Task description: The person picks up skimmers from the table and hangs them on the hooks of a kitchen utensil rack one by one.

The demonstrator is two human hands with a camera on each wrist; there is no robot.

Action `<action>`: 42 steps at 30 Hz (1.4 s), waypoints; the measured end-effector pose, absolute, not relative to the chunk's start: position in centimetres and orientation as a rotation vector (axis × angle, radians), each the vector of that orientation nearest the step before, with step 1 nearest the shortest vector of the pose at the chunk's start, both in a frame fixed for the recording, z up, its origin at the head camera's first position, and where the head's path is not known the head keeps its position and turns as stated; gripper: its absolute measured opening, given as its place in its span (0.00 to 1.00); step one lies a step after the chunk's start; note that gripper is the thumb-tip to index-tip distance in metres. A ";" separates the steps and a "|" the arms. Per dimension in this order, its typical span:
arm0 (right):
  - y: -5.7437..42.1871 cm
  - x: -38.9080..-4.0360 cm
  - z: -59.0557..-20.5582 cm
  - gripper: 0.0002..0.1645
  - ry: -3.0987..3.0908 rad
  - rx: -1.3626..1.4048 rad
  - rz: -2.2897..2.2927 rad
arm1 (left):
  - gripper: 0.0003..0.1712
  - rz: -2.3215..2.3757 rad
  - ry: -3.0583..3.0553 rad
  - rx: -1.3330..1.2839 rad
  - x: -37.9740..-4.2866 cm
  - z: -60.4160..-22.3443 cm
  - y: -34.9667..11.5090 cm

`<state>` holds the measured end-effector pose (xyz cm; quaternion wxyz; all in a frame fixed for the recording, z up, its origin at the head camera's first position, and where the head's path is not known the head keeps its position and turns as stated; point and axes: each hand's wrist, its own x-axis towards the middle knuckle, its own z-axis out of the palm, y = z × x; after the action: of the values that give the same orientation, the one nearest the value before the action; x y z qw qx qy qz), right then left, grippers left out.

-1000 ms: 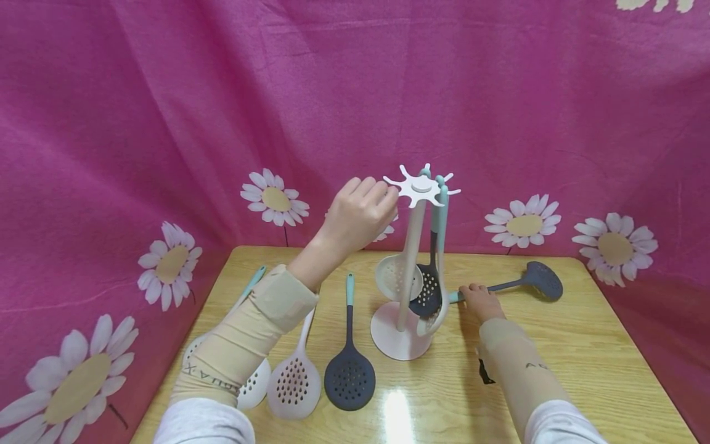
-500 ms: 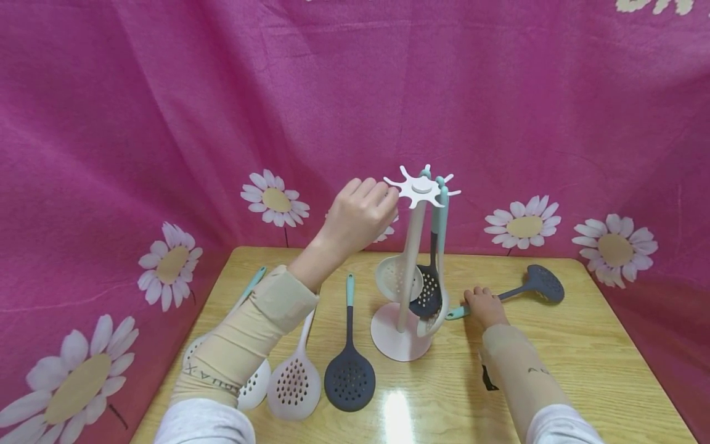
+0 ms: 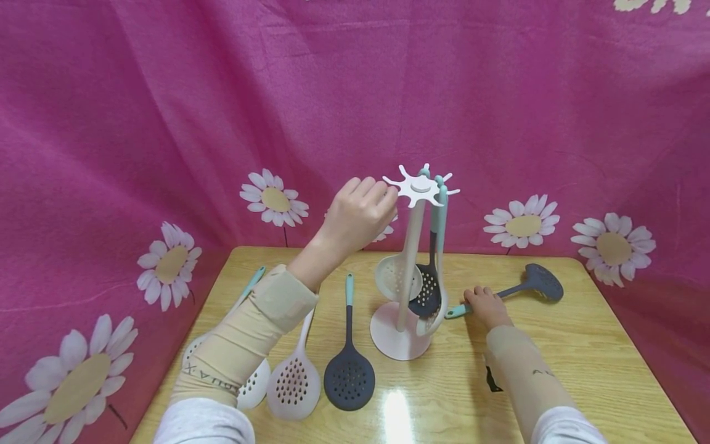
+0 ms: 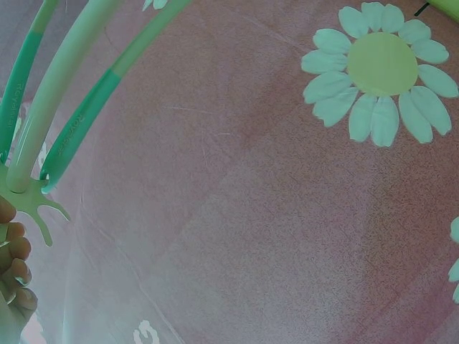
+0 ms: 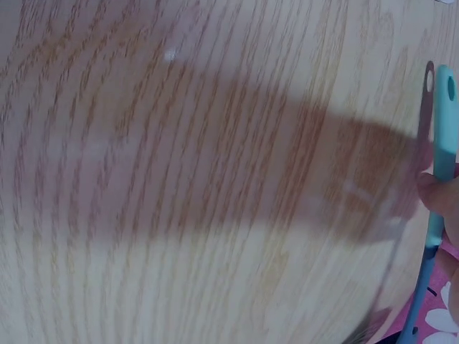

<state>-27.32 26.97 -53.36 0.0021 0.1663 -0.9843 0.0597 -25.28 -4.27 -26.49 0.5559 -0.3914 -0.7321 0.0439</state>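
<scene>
At the upper middle of the head view, my left hand [image 3: 362, 206] has its fingers curled at one arm of the white top [image 3: 413, 185] of a utensil stand. The left wrist view has those bent fingers [image 4: 16, 276] right at the stand's hooked top. Over on the right, my right hand [image 3: 488, 306] holds a dark grey slotted ladle [image 3: 543, 282] by its mint handle [image 5: 445, 115]. The thumb [image 5: 436, 192] presses along that handle, whose end with the hanging hole sticks out past the hand.
Several utensils hang from the stand's far and right side, among them a dark skimmer [image 3: 426, 293] and a pale slotted ladle [image 3: 390, 277]. Its round base [image 3: 388, 333] stands on the wooden table [image 3: 432, 394]. A dark skimmer [image 3: 349, 379] and a pale skimmer [image 3: 294, 385] lie front left.
My right hand has shifted slightly right and nearer, turning the ladle so its handle end comes nearer and shows more. The left hand and the stand have stayed put.
</scene>
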 end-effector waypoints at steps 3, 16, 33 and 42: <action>27.1 -27.5 -53.1 0.09 -3.059 0.544 0.179 | 0.05 0.104 -1.730 -0.926 -25.3 -26.4 -4.3; 28.6 -28.8 -51.3 0.18 -2.902 0.674 0.175 | 0.05 0.099 -1.736 -0.931 -25.3 -26.3 -4.3; 27.7 -30.1 -46.2 0.17 -2.600 0.625 0.347 | 0.05 0.095 -1.742 -0.934 -25.3 -26.4 -4.3; 26.5 -29.7 -43.4 0.23 -2.546 0.504 0.494 | 0.05 0.092 -1.737 -0.932 -25.2 -26.5 -4.3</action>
<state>-29.72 26.45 -43.39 0.2471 0.1850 -0.9338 0.1811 -25.24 -4.28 -26.46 0.5512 -0.3940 -0.7344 0.0389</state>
